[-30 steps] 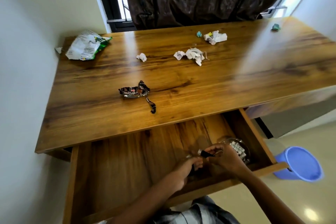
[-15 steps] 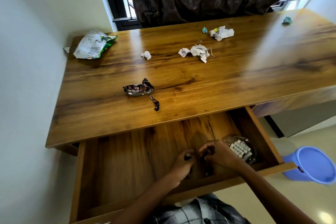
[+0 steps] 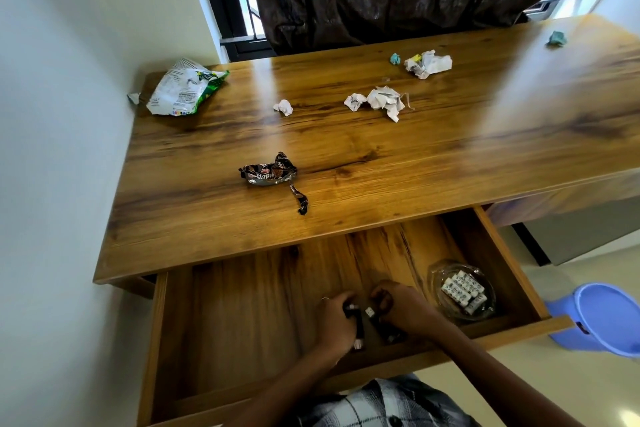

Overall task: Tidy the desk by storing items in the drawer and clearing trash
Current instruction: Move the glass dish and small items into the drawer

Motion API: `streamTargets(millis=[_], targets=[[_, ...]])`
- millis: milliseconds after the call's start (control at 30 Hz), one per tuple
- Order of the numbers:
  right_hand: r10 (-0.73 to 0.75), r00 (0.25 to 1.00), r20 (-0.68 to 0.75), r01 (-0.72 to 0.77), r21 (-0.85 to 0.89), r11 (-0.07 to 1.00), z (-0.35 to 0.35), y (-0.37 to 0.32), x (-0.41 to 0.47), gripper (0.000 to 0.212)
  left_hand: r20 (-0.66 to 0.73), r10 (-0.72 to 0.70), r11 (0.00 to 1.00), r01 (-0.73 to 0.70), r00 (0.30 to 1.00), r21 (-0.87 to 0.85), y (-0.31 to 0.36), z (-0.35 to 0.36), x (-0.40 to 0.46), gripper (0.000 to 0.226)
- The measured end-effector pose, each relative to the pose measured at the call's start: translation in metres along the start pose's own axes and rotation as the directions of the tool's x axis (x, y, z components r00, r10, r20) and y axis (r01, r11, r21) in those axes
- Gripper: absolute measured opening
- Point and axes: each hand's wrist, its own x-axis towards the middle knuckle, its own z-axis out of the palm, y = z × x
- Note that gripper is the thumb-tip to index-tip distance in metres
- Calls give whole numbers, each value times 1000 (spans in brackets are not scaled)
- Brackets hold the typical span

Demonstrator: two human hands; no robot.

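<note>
The desk drawer (image 3: 242,315) stands pulled open, and both my hands are inside it near the front. My left hand (image 3: 337,319) curls round a slim black stick with pale ends (image 3: 359,331) that lies on the drawer floor. My right hand (image 3: 407,310) curls round a second small black item (image 3: 375,319) right beside it. A glass bowl of white batteries (image 3: 462,291) sits in the drawer's right corner. On the desk top (image 3: 450,163) lie a dark snack wrapper (image 3: 268,172), a green-and-white chip bag (image 3: 185,88) and crumpled papers (image 3: 384,100).
More crumpled paper (image 3: 427,64), a small white wad (image 3: 284,107) and two teal scraps (image 3: 557,38) lie farther back on the desk. A blue bucket (image 3: 602,319) stands on the floor to the right of the drawer. A wall runs along the desk's left side.
My right hand came down from pinching a small black item in the air to the drawer floor. My left hand closed in beside it. The camera has shifted slightly.
</note>
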Motion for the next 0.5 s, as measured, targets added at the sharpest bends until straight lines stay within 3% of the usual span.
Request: streamTargets(millis=[167,500], targets=[[-1,1000,25,2,-30,1000,7,1,-1,36,4,32,990,-32,999,135,-16,-14,-2,39],[3,999,52,-1,-41,999,11,-7,1,27,120,72,986,-89,990,143,-18,-17,-4,45]])
